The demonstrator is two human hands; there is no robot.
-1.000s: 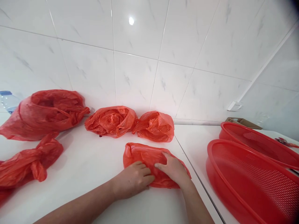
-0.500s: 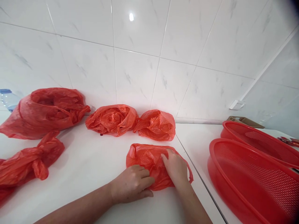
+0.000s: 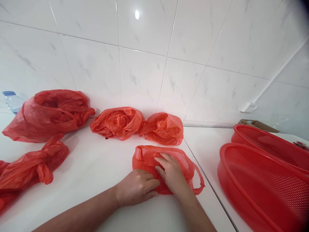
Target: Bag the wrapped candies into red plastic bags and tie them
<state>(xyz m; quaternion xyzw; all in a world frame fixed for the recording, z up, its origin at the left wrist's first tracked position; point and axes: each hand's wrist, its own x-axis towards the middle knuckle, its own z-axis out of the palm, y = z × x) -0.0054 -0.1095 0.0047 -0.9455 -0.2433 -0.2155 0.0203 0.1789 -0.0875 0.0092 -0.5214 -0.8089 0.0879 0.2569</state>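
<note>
In front of me a red plastic bag (image 3: 178,158) lies on the white table, its mouth spread and one loop handle out to the right. My left hand (image 3: 137,187) is closed on the bag's near left edge, fingers curled and partly hidden. Over the bag's middle, my right hand (image 3: 170,170) rests with fingers stretched out and somewhat apart, touching the thin plastic. Two bunched red bags, one on the left (image 3: 117,124) and one on the right (image 3: 164,129), sit behind it against the wall.
A big red bag (image 3: 29,119) and a knotted red bag (image 3: 26,170) lie at left, near a plastic bottle (image 3: 12,101). Two red mesh baskets, a near one (image 3: 231,180) and a far one (image 3: 238,135), stand right, before a cardboard tray (image 3: 260,125). A seam runs between tables.
My right hand has moved left across the bag and its fingers have stretched out. The bag's right handle now spreads wider. My left hand stays at the near edge.
</note>
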